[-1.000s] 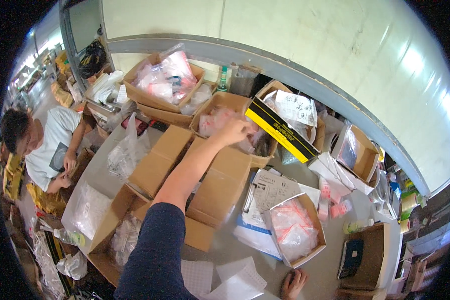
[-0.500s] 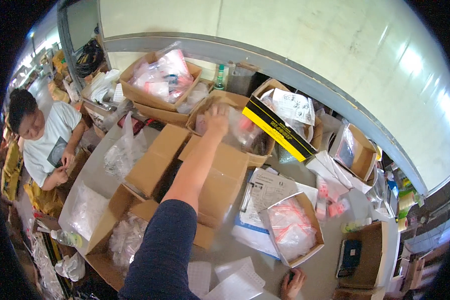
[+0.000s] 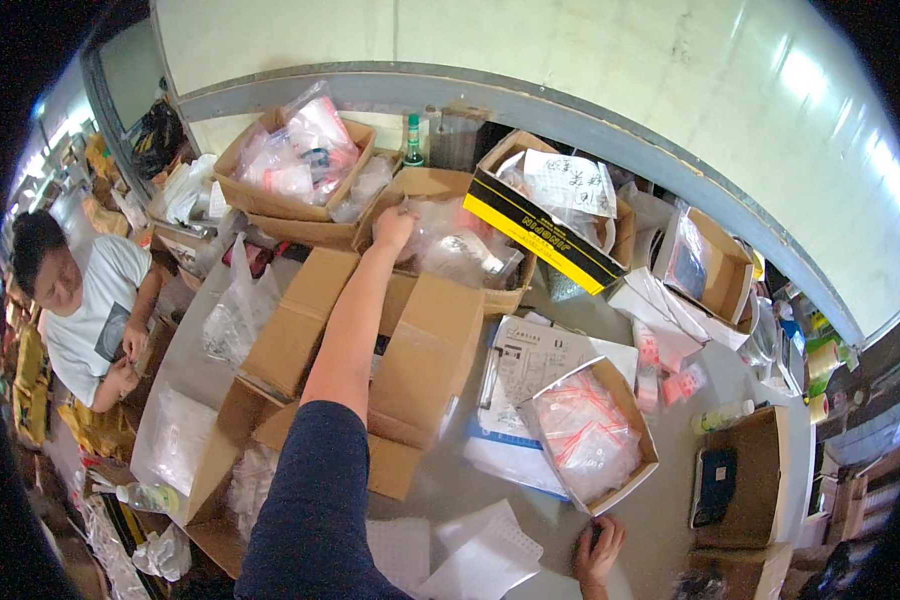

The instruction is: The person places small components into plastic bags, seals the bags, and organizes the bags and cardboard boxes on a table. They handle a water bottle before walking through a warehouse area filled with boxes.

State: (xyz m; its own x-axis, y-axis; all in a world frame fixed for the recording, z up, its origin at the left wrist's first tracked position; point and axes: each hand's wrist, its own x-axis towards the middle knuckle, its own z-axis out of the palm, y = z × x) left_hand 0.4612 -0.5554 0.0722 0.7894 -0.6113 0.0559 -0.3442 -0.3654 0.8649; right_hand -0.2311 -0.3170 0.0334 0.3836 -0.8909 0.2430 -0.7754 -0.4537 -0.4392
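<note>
My left arm, in a dark navy sleeve, stretches across the table to an open cardboard box [image 3: 440, 184] at the back. Over that box's left part, my left hand [image 3: 397, 228] is closed on a clear plastic bag [image 3: 432, 222]; its fingertips are partly hidden. More clear bags, some with reddish parts, fill the box. At the lower right, my right hand [image 3: 600, 550] rests on the table with curled fingers around something small and dark that I cannot make out. Just above it stands a shallow box [image 3: 638, 402] of red-edged zip bags [image 3: 590, 440].
An open-flapped carton [image 3: 430, 350] lies under my left arm. Beside the shallow box is a clipboard with papers [image 3: 530, 360]. A black-and-yellow box [image 3: 545, 235], a phone [image 3: 714, 487] and loose white sheets [image 3: 485, 550] lie around. At the left, a person [image 3: 100, 300] sits working.
My left hand has shifted left within the back box, and its fingers have closed near the box's left side. The whole view has shifted slightly; my right hand stays by the shallow box.
</note>
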